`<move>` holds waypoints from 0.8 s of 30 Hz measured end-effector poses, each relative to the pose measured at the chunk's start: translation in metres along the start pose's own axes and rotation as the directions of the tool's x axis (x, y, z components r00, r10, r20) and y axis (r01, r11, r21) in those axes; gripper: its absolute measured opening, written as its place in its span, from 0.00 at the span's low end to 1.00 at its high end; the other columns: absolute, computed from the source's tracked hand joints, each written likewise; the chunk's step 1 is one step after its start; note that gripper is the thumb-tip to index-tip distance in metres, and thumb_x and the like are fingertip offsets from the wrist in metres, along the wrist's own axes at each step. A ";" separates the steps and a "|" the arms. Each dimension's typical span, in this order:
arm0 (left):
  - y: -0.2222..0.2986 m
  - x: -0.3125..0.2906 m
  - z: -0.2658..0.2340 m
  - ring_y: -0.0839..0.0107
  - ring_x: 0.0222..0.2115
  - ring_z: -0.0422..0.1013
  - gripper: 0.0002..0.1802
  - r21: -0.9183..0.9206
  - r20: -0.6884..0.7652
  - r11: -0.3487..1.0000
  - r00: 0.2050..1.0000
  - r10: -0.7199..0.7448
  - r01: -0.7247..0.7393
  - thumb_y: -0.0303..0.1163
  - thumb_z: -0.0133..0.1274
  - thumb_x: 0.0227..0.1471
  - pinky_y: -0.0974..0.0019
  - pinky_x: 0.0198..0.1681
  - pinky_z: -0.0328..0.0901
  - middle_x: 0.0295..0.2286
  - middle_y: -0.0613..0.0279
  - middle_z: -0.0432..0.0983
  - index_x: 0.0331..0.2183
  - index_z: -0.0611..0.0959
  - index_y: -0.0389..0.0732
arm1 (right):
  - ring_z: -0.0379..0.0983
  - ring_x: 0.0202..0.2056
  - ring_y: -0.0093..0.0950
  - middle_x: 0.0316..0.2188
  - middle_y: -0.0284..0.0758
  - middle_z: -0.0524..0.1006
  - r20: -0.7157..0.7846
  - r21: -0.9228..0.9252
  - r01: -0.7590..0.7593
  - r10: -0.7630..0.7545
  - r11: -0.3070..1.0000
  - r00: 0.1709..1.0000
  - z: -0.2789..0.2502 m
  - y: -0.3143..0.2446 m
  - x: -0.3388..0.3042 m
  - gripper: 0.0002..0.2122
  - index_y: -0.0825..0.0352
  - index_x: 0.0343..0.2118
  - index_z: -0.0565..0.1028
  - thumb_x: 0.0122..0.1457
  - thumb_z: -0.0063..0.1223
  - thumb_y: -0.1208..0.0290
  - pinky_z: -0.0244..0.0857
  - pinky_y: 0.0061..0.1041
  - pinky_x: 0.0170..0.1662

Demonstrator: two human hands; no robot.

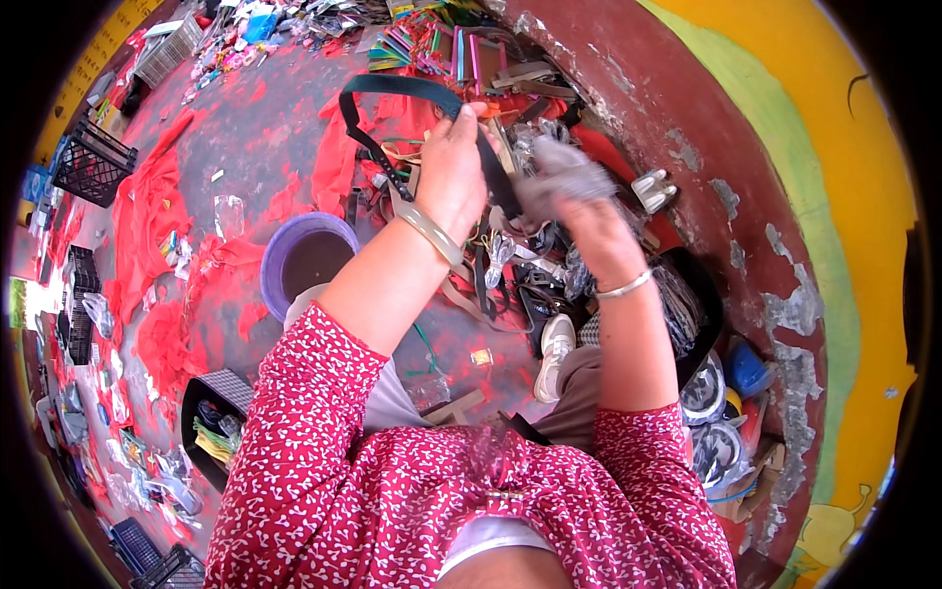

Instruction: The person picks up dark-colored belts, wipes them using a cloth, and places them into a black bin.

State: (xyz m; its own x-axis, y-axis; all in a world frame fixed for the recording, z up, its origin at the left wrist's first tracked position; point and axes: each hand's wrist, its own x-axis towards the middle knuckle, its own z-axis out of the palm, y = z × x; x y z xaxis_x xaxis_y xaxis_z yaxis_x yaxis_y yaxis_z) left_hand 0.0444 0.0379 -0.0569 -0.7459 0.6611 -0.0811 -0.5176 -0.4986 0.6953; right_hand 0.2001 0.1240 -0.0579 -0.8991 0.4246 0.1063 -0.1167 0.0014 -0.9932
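My left hand (456, 167) is closed around a dark belt (404, 84), raised in front of me. One part of the belt loops out to the left and hangs down with a row of holes. Its other part runs down to the right, towards a grey cloth (559, 182). My right hand (594, 228) is closed on that cloth, which is smeared by motion and hides the fingers. The cloth is against or very near the belt; I cannot tell which. Below lies a pile of belts and straps (491, 280), some in clear plastic.
A purple bucket (276, 280) of brownish water stands left of my legs. Black crates (95, 162) and red cloth (147, 211) lie further left. At right, a black container (708, 324) and plastic-wrapped round things (711, 447) sit near the peeling wall (677, 128).
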 end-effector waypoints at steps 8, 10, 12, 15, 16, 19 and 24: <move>-0.013 -0.010 0.009 0.69 0.28 0.65 0.14 -0.320 0.087 0.917 0.971 -0.223 0.239 0.34 0.40 0.56 0.61 0.40 0.65 0.25 0.59 0.66 0.35 0.73 0.31 | 0.70 0.34 0.20 0.36 0.28 0.73 -0.346 0.405 -0.157 0.309 0.901 0.886 0.039 0.009 0.007 0.21 0.63 0.42 0.70 0.43 0.52 0.87 0.65 0.16 0.34; -0.015 -0.010 0.010 0.68 0.28 0.65 0.15 -0.304 0.144 0.925 0.970 -0.194 0.230 0.34 0.40 0.56 0.59 0.41 0.65 0.25 0.58 0.66 0.35 0.73 0.31 | 0.70 0.35 0.20 0.36 0.29 0.73 -0.379 0.403 -0.091 0.256 0.911 0.889 0.042 0.012 0.008 0.19 0.66 0.42 0.71 0.43 0.51 0.87 0.64 0.16 0.37; -0.015 -0.008 0.009 0.68 0.28 0.65 0.15 -0.336 0.142 0.903 0.962 -0.234 0.269 0.34 0.40 0.56 0.58 0.42 0.65 0.25 0.58 0.66 0.35 0.73 0.31 | 0.70 0.36 0.20 0.37 0.30 0.73 -0.403 0.404 -0.035 0.212 0.914 0.890 0.042 0.012 0.006 0.18 0.67 0.42 0.71 0.45 0.49 0.86 0.64 0.16 0.39; -0.012 -0.007 0.013 0.68 0.28 0.65 0.15 -0.359 0.120 0.890 0.959 -0.255 0.282 0.35 0.39 0.56 0.57 0.43 0.65 0.26 0.58 0.66 0.34 0.73 0.31 | 0.70 0.37 0.21 0.37 0.31 0.73 -0.429 0.386 0.007 0.173 0.922 0.887 0.043 0.008 0.007 0.16 0.69 0.42 0.71 0.48 0.46 0.85 0.63 0.17 0.41; -0.012 -0.007 0.014 0.68 0.28 0.65 0.15 -0.364 0.113 0.888 0.959 -0.258 0.282 0.35 0.39 0.56 0.57 0.43 0.65 0.26 0.58 0.66 0.34 0.72 0.31 | 0.70 0.37 0.21 0.38 0.32 0.73 -0.453 0.357 0.003 0.171 0.934 0.875 0.043 0.008 0.007 0.15 0.69 0.42 0.71 0.50 0.45 0.84 0.63 0.18 0.41; -0.014 -0.009 0.012 0.69 0.28 0.65 0.15 -0.392 0.103 0.865 0.949 -0.297 0.313 0.34 0.39 0.56 0.56 0.43 0.65 0.26 0.57 0.66 0.34 0.73 0.31 | 0.70 0.37 0.24 0.37 0.34 0.73 -0.544 0.316 0.077 0.114 0.946 0.832 0.043 0.012 0.012 0.12 0.70 0.41 0.70 0.51 0.45 0.80 0.63 0.21 0.41; -0.011 -0.007 0.009 0.69 0.26 0.65 0.15 -0.426 0.052 0.859 0.956 -0.288 0.282 0.34 0.39 0.56 0.58 0.40 0.66 0.23 0.58 0.65 0.34 0.73 0.30 | 0.70 0.36 0.27 0.35 0.34 0.73 -0.553 0.479 0.061 0.247 0.876 0.796 0.035 0.016 0.016 0.09 0.69 0.39 0.69 0.54 0.44 0.76 0.64 0.25 0.40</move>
State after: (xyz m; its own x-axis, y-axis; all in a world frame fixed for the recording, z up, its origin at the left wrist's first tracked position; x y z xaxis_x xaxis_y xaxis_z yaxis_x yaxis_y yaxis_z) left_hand 0.0590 0.0445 -0.0575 -0.5422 0.8049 -0.2409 -0.8341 -0.4810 0.2701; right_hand 0.1688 0.0989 -0.0705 -0.5109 0.8389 -0.1876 -0.3587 -0.4063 -0.8404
